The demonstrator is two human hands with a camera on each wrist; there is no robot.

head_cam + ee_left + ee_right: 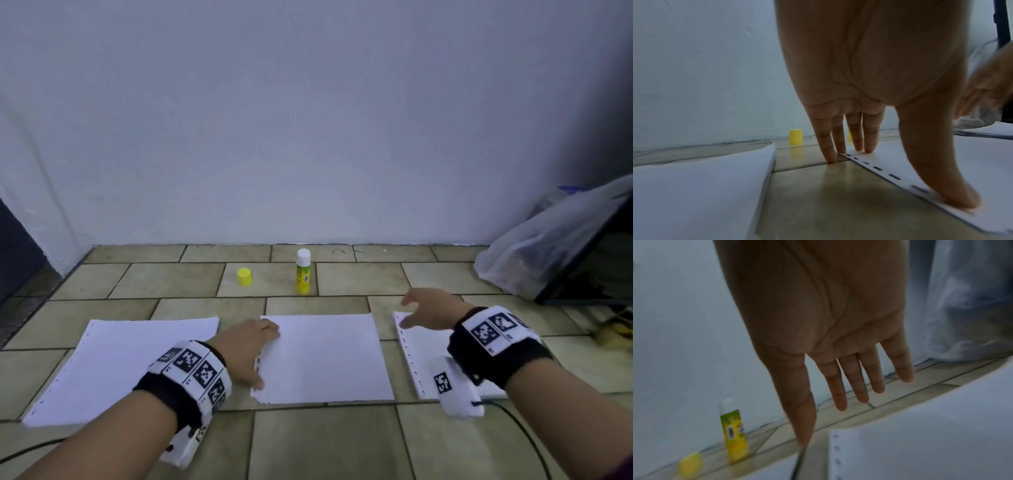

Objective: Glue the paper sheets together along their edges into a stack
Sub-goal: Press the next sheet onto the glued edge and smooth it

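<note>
**A:** Take the middle sheet (329,356) as the landmark. Where do the hands sit against it?

**B:** The left hand (248,351) lies on its left, punched edge. The fingers (869,138) are straight and spread, with their tips and the thumb pressing the perforated strip flat on the tiled floor (308,442). It pins the sheet and grips nothing.

**A:** And the other hand?

**B:** The right hand (428,308) hovers off the sheet's right side, above the far left corner of the right-hand pile (421,359). Its fingers are extended and slightly apart, the palm is empty and it touches nothing.

**A:** Where is the glue?

**B:** The glue stick (303,271) stands upright beyond the sheet's far edge, near the wall (308,120), with its white tip showing. Its yellow cap (245,277) sits apart from it on the floor, beyond the sheet's far left corner.

**A:** So which hand should fetch it?

**B:** I judge the right. It is free and already raised, and the stick lies forward and to its left. The left hand is busy holding the sheet down.

**A:** Which way does the gluing line run?

**B:** The punched edge runs near to far, away from the person, so a stroke along it would follow that line. A third pile (116,370) lies left of the middle sheet, clear of both hands.
</note>
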